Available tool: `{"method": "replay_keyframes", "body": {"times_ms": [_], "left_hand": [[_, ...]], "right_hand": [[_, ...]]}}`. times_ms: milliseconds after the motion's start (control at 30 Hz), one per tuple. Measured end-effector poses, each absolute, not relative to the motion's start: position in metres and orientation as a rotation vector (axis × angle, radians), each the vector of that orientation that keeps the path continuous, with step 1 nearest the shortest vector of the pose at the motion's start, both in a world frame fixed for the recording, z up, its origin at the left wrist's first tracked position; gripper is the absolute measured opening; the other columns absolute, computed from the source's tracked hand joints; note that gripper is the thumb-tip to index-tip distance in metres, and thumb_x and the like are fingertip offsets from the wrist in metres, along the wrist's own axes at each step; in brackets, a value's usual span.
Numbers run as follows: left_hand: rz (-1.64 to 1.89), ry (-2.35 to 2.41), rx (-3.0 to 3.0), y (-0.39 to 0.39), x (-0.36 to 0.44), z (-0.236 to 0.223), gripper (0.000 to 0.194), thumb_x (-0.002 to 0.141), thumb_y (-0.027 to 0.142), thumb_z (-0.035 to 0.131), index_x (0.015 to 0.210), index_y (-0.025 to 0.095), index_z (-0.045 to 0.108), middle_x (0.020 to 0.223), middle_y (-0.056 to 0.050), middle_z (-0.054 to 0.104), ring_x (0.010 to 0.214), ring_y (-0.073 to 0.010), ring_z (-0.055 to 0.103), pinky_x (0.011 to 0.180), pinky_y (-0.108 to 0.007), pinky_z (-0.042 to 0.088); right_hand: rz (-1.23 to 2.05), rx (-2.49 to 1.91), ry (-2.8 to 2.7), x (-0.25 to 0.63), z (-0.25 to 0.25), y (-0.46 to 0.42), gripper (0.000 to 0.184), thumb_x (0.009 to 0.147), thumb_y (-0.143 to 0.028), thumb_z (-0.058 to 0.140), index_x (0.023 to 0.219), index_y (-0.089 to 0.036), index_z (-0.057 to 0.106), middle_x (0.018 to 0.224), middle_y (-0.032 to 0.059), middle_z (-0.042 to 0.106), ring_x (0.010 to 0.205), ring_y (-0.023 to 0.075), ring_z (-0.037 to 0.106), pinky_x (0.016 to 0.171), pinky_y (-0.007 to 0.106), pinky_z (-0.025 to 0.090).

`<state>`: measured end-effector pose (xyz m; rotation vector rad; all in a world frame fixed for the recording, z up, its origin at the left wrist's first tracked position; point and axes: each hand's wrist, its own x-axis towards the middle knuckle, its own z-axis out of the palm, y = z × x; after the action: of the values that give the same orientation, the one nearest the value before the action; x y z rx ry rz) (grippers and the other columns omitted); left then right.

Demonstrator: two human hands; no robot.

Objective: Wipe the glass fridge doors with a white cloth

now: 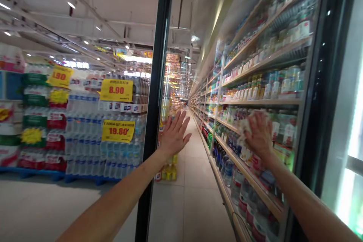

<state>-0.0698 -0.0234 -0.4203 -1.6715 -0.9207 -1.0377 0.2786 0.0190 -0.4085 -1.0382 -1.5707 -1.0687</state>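
An open glass cooler door [181, 64] stands in front of me, its black frame edge [154, 102] at the middle. My left hand [173, 135] lies flat with fingers stretched out against the glass near that edge. Farther right on the same glass, my right hand [259, 133] presses a crumpled white cloth [243, 128]. Through the glass I see cooler shelves [261, 102] full of bottled and canned drinks.
Stacked packs of bottled water with yellow price signs [116, 90] stand on blue pallets at the left. A long tiled aisle [187, 181] runs ahead beside the row of coolers. A second cooler frame [320, 94] rises at the right.
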Motion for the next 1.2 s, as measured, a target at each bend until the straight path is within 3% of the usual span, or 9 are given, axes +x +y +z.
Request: {"method": "replay_keyframes", "body": {"times_ms": [67,167,267,400,600,833,900,1033,1200], "left_hand": [[-1.034,-0.934,-1.659,-0.024,-0.069,-0.421,0.057,0.085,0.035,0.048,0.135,0.014,0.035,0.144,-0.013,0.031,0.137,-0.0252,0.018,0.109,-0.047,0.021],[-1.029,-0.945,-1.641,-0.024,-0.068,-0.421,0.056,0.085,0.035,0.047,0.135,0.013,0.035,0.144,-0.012,0.03,0.137,-0.0245,0.017,0.111,-0.046,0.018],[-1.036,-0.921,-1.632,-0.022,-0.068,-0.422,0.055,0.086,0.035,0.046,0.135,0.013,0.035,0.143,-0.012,0.032,0.137,-0.0236,0.017,0.111,-0.044,0.017],[-1.055,-0.901,-1.626,-0.02,-0.069,-0.422,0.054,0.086,0.034,0.046,0.134,0.013,0.036,0.143,-0.012,0.033,0.137,-0.0234,0.019,0.111,-0.044,0.017],[-1.053,-0.888,-1.637,-0.02,-0.067,-0.421,0.057,0.086,0.033,0.048,0.137,0.013,0.033,0.144,-0.013,0.031,0.137,-0.0243,0.017,0.111,-0.045,0.018],[-1.065,-0.873,-1.624,-0.015,-0.069,-0.423,0.063,0.085,0.032,0.048,0.141,0.016,0.023,0.143,-0.012,0.032,0.137,-0.0242,0.018,0.11,-0.045,0.019],[-1.062,-0.883,-1.632,-0.015,-0.069,-0.424,0.064,0.085,0.032,0.048,0.141,0.016,0.022,0.144,-0.012,0.031,0.137,-0.0244,0.019,0.11,-0.045,0.018],[-1.072,-0.885,-1.644,-0.016,-0.068,-0.423,0.066,0.085,0.032,0.048,0.142,0.018,0.018,0.145,-0.011,0.029,0.137,-0.0243,0.018,0.11,-0.046,0.018],[-1.089,-0.862,-1.639,-0.014,-0.068,-0.423,0.069,0.085,0.031,0.049,0.143,0.019,0.015,0.144,-0.011,0.03,0.137,-0.0241,0.019,0.11,-0.046,0.017]], "right_hand": [[-0.884,-1.222,-1.143,0.304,-0.394,0.026,0.066,0.081,-0.033,0.044,0.14,-0.011,0.026,0.148,0.0215,0.021,0.137,0.0368,0.018,0.104,0.065,0.019],[-0.72,-1.249,-0.902,0.294,-0.372,0.03,0.064,0.083,-0.031,0.037,0.14,-0.003,0.025,0.145,0.0268,0.024,0.136,0.0361,0.019,0.105,0.061,0.02],[-0.906,-1.066,-1.247,0.24,-0.368,0.023,0.06,0.085,-0.033,0.034,0.137,-0.005,0.031,0.145,0.0215,0.027,0.138,0.0315,0.017,0.108,0.057,0.02],[-1.179,-0.878,-1.809,0.219,-0.375,0.014,0.054,0.083,-0.037,0.04,0.136,-0.024,0.035,0.146,0.0073,0.032,0.139,0.0256,0.018,0.109,0.052,0.022],[-0.787,-1.212,-0.963,0.268,-0.361,0.021,0.058,0.087,-0.032,0.031,0.139,-0.009,0.026,0.148,0.0191,0.021,0.138,0.0332,0.016,0.106,0.06,0.021],[-1.257,-0.789,-1.838,0.19,-0.384,0.015,0.057,0.084,-0.035,0.04,0.139,-0.024,0.029,0.148,0.0065,0.027,0.14,0.0249,0.013,0.11,0.049,0.023],[-1.239,-0.875,-1.761,0.209,-0.383,0.015,0.056,0.085,-0.036,0.04,0.139,-0.026,0.029,0.147,0.006,0.028,0.139,0.0256,0.016,0.109,0.052,0.022],[-0.896,-1.176,-1.047,0.246,-0.372,0.021,0.056,0.087,-0.032,0.033,0.141,-0.016,0.025,0.149,0.0155,0.021,0.139,0.0318,0.013,0.104,0.061,0.024],[-1.114,-0.905,-1.583,0.183,-0.396,0.011,0.056,0.085,-0.034,0.04,0.139,-0.021,0.031,0.149,0.0094,0.024,0.14,0.0277,0.012,0.108,0.052,0.025]]}}
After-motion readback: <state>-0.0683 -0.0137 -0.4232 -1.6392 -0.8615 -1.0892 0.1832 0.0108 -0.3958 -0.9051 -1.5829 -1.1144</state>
